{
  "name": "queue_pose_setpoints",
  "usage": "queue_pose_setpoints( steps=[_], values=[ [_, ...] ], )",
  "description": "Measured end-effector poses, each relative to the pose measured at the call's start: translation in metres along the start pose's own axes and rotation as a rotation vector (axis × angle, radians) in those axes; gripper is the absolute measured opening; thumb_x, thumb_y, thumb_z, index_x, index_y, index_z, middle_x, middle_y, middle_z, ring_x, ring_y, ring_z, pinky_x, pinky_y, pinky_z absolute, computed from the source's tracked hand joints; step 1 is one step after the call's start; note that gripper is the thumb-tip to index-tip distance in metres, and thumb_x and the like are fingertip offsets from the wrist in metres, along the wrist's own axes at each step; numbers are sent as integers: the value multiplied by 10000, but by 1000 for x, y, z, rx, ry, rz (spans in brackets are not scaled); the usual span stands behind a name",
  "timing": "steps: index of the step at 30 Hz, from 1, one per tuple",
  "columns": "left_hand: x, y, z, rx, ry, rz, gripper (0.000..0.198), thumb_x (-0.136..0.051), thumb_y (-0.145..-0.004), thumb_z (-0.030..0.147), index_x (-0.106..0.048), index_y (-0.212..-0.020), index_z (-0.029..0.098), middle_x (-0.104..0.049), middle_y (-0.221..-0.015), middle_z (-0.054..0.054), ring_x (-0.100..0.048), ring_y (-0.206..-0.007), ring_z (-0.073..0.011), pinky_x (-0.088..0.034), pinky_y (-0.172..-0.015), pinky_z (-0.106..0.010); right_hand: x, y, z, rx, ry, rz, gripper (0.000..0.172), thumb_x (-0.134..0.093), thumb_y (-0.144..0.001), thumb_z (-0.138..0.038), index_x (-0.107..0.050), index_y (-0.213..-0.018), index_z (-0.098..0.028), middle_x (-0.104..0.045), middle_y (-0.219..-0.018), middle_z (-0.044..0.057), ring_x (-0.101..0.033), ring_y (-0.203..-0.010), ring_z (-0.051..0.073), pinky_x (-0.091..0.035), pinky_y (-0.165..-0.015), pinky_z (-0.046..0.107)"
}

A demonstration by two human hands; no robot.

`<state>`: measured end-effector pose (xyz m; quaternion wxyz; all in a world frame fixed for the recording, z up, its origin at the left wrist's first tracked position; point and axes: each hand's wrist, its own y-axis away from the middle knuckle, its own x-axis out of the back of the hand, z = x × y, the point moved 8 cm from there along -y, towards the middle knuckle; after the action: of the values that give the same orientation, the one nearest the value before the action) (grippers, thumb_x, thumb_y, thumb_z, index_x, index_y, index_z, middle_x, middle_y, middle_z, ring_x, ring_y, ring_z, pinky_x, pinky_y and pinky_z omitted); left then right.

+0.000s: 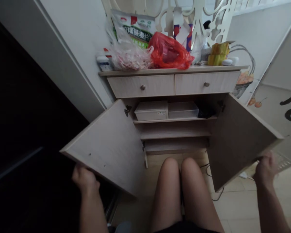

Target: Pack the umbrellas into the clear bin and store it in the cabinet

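Head view: left hand [84,178] curled closed at the outer edge of a pale wood-grain left door [109,147], gripping it; fingertips partly hidden, exact hold unclear. Right hand [265,170] likewise folded round the outer edge of a matching pale right door [242,139], some fingers out of sight behind the panel. Both doors stand ajar, swung toward the near side, inner faces showing, dark metal hinges at their far edges.

Between the hands, near side: two bare knees [177,171], side by side. Black thin cable [218,196] on the pale tiled floor, right of them.

Beyond the doors, cabinet interior with shelves. Upper shelf [145,121], left to right: off-white rectangular box [151,110] with a small label; shallow greyish box [183,110], just beside it; black, shapeless item [206,110], too dark to identify.

Above: two pale drawer fronts, each with a round metal knob [142,87]. On the top, left to right: white bottle with dark label [103,63], crumpled clear plastic bag [133,58], white-and-green printed pouch [142,27] behind it, glossy red plastic bag [169,51], yellow packet [218,53]. White openwork panel [196,19] on the far side.
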<state>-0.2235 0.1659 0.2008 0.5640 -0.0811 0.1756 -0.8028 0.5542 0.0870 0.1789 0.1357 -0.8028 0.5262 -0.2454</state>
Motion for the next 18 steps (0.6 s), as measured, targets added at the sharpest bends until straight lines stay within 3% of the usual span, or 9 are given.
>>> queue_pose_setpoints(
  steps=[2,4,8,13,18],
  values=[
    [-1,27,1,-25,-58,-2,269,-535,-749,424,-644,-799,183,-685,-755,-7,-646,-839,-226,-557,-857,-418,-15,21,-13,-21,-29,-17,535,-343,-918,-640,-629,-979,-192,-629,-845,104,-576,-783,247,-430,-685,369],
    [-10,55,10,-144,-83,-42,364,-557,-743,452,-699,-886,149,-735,-860,-72,-674,-887,-256,-552,-858,-400,-36,39,-34,23,-36,-69,553,-376,-917,-644,-640,-980,-162,-638,-831,103,-583,-761,228,-430,-676,336],
    [-46,103,21,-271,-55,-173,432,-583,-759,527,-736,-894,146,-756,-884,-133,-709,-822,-261,-566,-788,-371,-73,64,-79,208,-87,-80,551,-406,-935,-628,-668,-985,-146,-672,-951,136,-622,-877,236,-461,-754,329],
    [-122,157,46,-359,51,-461,442,-574,-832,554,-747,-914,156,-759,-894,-133,-712,-803,-241,-560,-772,-344,-137,76,-118,314,-159,-270,512,-435,-942,-608,-679,-995,-161,-684,-888,96,-650,-767,194,-475,-726,307],
    [-208,205,80,-453,-2,-719,359,-522,-922,438,-746,-940,158,-753,-881,-120,-692,-802,-211,-500,-746,-288,-206,78,-149,299,-140,-429,494,-400,-962,-579,-674,-1014,-172,-698,-902,79,-658,-747,178,-452,-662,276]
  ],
)
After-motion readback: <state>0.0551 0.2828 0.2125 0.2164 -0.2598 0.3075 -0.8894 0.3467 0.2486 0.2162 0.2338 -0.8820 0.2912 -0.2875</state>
